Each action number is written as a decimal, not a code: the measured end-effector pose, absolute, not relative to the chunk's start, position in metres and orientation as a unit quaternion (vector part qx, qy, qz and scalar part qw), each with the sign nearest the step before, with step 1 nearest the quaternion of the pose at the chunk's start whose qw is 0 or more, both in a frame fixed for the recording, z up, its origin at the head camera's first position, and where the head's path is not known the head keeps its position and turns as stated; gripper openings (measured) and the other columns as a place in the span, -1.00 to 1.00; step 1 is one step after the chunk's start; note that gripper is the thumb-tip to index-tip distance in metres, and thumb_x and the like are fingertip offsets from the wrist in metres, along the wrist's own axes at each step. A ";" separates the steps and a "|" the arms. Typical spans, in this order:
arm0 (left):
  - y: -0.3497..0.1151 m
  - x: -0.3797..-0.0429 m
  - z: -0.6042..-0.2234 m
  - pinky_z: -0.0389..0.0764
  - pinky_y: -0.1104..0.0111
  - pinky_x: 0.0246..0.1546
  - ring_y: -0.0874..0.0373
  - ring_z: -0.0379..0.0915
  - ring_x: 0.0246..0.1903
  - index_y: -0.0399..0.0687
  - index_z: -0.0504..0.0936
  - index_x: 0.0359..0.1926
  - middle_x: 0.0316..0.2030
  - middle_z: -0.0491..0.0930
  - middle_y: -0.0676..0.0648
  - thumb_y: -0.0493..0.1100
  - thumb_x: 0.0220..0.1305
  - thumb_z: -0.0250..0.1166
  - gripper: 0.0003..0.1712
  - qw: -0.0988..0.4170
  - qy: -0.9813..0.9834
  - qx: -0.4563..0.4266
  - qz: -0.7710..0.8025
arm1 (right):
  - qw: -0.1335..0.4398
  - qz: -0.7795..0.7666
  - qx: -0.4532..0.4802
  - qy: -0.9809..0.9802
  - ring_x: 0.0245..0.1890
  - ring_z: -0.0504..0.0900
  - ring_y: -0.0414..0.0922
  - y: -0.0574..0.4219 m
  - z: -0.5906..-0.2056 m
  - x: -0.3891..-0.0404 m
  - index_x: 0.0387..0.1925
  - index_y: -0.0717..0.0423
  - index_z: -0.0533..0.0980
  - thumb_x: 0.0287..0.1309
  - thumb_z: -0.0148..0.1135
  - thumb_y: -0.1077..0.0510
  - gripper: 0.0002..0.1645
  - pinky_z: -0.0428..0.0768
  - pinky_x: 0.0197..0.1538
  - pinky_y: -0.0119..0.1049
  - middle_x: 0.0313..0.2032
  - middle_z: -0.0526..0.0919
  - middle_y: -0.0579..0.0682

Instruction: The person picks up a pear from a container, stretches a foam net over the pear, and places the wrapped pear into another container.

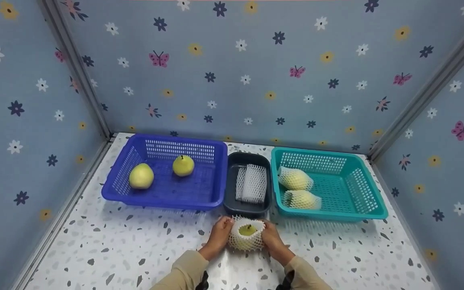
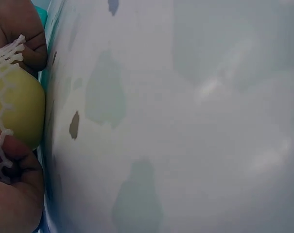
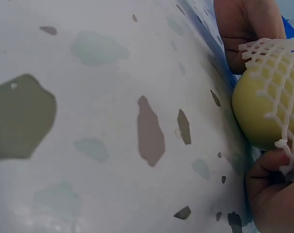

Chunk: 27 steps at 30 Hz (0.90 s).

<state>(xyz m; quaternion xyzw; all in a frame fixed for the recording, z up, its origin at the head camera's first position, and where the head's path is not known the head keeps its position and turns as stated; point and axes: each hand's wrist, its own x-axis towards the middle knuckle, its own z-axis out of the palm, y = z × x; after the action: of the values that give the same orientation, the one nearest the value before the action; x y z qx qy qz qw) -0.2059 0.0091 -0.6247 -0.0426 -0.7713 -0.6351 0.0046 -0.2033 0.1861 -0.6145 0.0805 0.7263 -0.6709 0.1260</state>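
Note:
Between the two hands on the speckled table sits a yellow-green pear, stem up, with a white foam net sleeve stretched around it. My left hand pinches the sleeve's left side, and my right hand pinches its right side. In the left wrist view, the pear's lower part shows bare below the net's edge, and curled fingers hold the mesh. From the right wrist view, the same bare part of the pear bulges out of the net between the fingers.
A blue basket on the left holds two bare pears. The dark tray in the middle carries folded foam net sleeves. On the right, a teal basket holds two netted pears. Flower-patterned walls enclose the table.

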 end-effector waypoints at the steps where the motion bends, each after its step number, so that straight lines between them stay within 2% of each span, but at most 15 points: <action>1: 0.009 -0.206 -0.626 0.36 0.37 -0.42 0.23 0.27 -0.49 -0.27 0.44 -0.39 -0.53 0.38 0.01 -0.21 0.27 0.01 -0.80 0.009 -0.775 -0.045 -0.631 | 0.122 -0.663 0.076 0.735 -0.26 0.51 -0.13 0.186 -0.615 -0.204 -0.04 0.32 0.38 0.21 -0.17 0.29 -0.67 0.48 -0.19 -0.25 -0.20 0.54 0.08; 6: 0.012 -0.205 -0.627 0.36 0.37 -0.44 0.19 0.29 -0.51 -0.22 0.44 -0.42 -0.57 0.39 0.01 -0.23 0.26 0.00 -0.82 0.029 -0.799 -0.045 -0.599 | 0.088 -0.621 0.049 0.777 -0.20 0.49 -0.11 0.185 -0.617 -0.205 -0.11 0.36 0.41 0.18 -0.05 0.23 -0.70 0.46 -0.14 -0.22 -0.20 0.54 0.12; 11: 0.014 -0.204 -0.623 0.41 0.31 -0.44 0.12 0.38 -0.49 -0.21 0.42 -0.44 -0.55 0.46 -0.04 -0.28 0.25 0.00 -0.86 0.068 -0.835 -0.060 -0.542 | 0.059 -0.598 0.020 0.799 -0.22 0.51 -0.09 0.184 -0.618 -0.205 -0.18 0.34 0.40 0.12 0.03 0.26 -0.76 0.49 -0.19 -0.24 -0.23 0.54 0.12; 16: 0.015 -0.204 -0.619 0.41 0.24 -0.48 0.00 0.42 -0.51 -0.20 0.36 -0.47 -0.59 0.44 -0.09 -0.31 0.27 -0.03 -0.84 0.092 -0.858 -0.088 -0.497 | 0.055 -0.592 0.013 0.804 -0.14 0.49 -0.06 0.184 -0.614 -0.204 -0.11 0.33 0.38 0.17 -0.01 0.24 -0.72 0.48 -0.14 -0.21 -0.16 0.52 0.14; 21: 0.014 -0.204 -0.615 0.39 0.17 -0.53 -0.11 0.42 -0.54 -0.22 0.29 -0.46 -0.62 0.40 -0.16 -0.34 0.28 -0.09 -0.84 0.090 -0.869 -0.123 -0.471 | 0.072 -0.586 0.018 0.807 -0.10 0.45 -0.03 0.183 -0.611 -0.203 -0.06 0.30 0.35 0.23 -0.08 0.13 -0.65 0.41 -0.07 -0.14 -0.13 0.50 0.12; 26: 0.013 -0.201 -0.613 0.38 0.15 -0.58 -0.14 0.42 -0.56 -0.20 0.25 -0.43 -0.64 0.39 -0.17 -0.33 0.30 -0.11 -0.86 0.093 -0.870 -0.150 -0.460 | 0.087 -0.579 0.015 0.811 -0.08 0.41 -0.01 0.184 -0.611 -0.199 -0.03 0.29 0.33 0.25 -0.17 0.21 -0.68 0.37 -0.04 -0.11 -0.11 0.47 0.13; 27: 0.013 -0.201 -0.616 0.37 0.16 -0.61 -0.13 0.42 -0.59 -0.19 0.24 -0.43 -0.65 0.38 -0.16 -0.33 0.30 -0.10 -0.87 0.107 -0.865 -0.158 -0.463 | 0.090 -0.576 0.015 0.812 -0.09 0.42 -0.02 0.184 -0.610 -0.198 -0.06 0.28 0.33 0.24 -0.18 0.21 -0.70 0.37 -0.05 -0.11 -0.13 0.47 0.12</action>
<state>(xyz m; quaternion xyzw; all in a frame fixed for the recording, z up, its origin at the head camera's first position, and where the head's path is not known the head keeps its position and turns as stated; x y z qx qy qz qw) -0.2011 0.0130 -0.6160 -0.1580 -0.8655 -0.4632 0.1068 -0.1984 0.1838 -0.6102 0.0148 0.8125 -0.5758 0.0904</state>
